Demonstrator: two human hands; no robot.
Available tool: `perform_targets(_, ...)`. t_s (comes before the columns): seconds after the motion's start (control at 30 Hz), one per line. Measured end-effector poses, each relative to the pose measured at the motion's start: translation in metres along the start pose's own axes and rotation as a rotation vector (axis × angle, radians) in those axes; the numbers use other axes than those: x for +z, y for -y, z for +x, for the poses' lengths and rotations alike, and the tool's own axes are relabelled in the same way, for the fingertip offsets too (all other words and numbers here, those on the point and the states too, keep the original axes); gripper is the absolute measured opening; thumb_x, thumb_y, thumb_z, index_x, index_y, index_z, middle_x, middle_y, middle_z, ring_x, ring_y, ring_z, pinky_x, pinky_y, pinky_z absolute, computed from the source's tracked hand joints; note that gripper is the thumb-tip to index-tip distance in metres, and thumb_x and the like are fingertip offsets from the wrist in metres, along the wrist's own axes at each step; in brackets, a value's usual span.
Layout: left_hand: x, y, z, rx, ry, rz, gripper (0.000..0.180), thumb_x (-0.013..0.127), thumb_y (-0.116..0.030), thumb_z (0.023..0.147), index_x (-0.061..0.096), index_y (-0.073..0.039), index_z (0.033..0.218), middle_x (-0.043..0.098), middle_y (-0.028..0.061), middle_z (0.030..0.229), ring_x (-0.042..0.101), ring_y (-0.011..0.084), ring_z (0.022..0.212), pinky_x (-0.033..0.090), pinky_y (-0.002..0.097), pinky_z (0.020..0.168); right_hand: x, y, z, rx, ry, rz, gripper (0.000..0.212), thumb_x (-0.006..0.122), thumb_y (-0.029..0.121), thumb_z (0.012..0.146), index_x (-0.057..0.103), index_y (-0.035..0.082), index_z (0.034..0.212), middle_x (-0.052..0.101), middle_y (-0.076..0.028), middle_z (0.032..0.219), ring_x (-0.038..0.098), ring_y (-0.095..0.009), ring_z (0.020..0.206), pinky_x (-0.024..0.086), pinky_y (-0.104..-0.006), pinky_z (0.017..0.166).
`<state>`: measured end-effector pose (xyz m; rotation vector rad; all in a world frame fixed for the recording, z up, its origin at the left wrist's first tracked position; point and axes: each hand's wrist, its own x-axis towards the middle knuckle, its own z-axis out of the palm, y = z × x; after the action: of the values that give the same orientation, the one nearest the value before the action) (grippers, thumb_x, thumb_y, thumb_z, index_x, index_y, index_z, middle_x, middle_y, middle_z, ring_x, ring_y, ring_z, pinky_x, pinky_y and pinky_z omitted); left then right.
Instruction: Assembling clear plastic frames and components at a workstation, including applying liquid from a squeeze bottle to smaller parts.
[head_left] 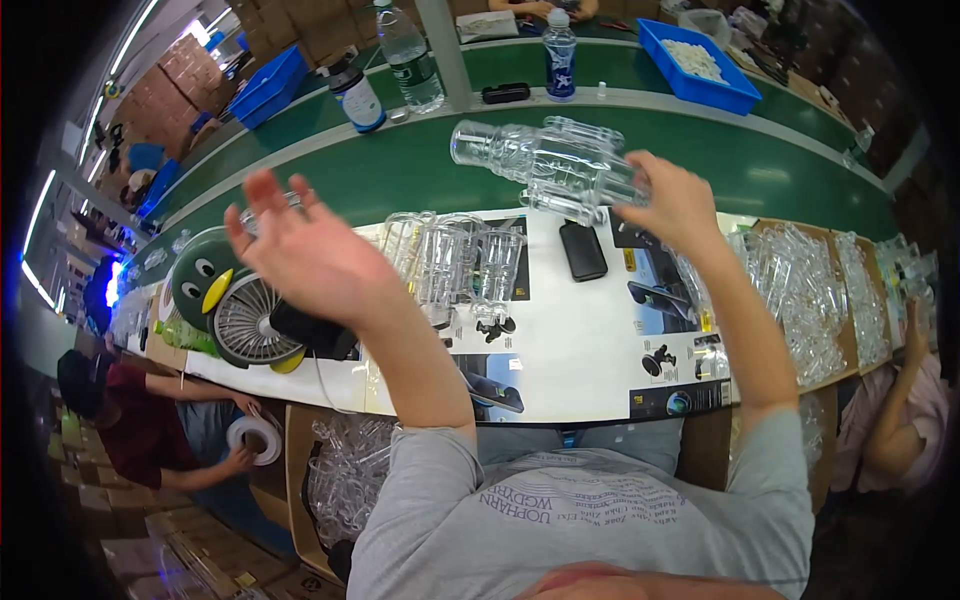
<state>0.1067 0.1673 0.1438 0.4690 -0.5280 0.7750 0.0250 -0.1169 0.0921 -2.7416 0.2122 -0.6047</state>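
A clear plastic part [560, 165], a wide tube with smaller tubes along its sides, is held over the far side of the table. My right hand [680, 200] is closed round its right end. Raised over the left side, my left hand [315, 255] has its fingers spread and holds nothing; motion blurs the fingertips slightly. Beneath and beside it is a round green fan with a penguin face [205, 280]. Several similar clear parts [460, 265] stand close together between my hands. On the white printed sheet [565, 350] lies a small black rectangular object [583, 250].
Heaps of clear plastic pieces [800, 300] lie to the right; a carton of more [345, 480] sits lower left. Bottles [561, 60] and a blue tray of white pieces [700, 65] stand beyond. A co-worker at left holds a tape roll [256, 440]; another person's arm [905, 370] shows right.
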Motion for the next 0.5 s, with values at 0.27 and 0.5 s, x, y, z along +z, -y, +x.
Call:
perform_targets(0.27, 0.003, -0.022, 0.004, 0.112, -0.114, 0.036, 0.021, 0.042, -0.015, 0.086, 0.045, -0.007, 0.105, 0.049, 0.0161, 0.109, 0.044, 0.0252, 0.108, 0.032, 0.0394, 0.091, 0.025, -0.057, 0.099, -0.122, 0.335, -0.531, 0.056, 0.074, 0.034, 0.057, 0.054, 0.013, 0.104, 0.063, -0.009, 0.088, 0.060, -0.027, 0.084, 0.047, -0.0378, 0.069)
perform_targets(0.5, 0.003, -0.029, 0.007, 0.104, -0.150, 0.003, 0.022, 0.042, -0.009, 0.083, 0.046, -0.004, 0.103, 0.049, 0.0193, 0.108, 0.045, 0.0281, 0.108, 0.035, 0.0397, 0.092, 0.060, -0.106, 0.110, -0.038, 0.344, -0.523, 0.059, 0.077, 0.035, 0.056, 0.053, 0.018, 0.107, 0.062, -0.007, 0.093, 0.058, -0.026, 0.091, 0.045, -0.0411, 0.074)
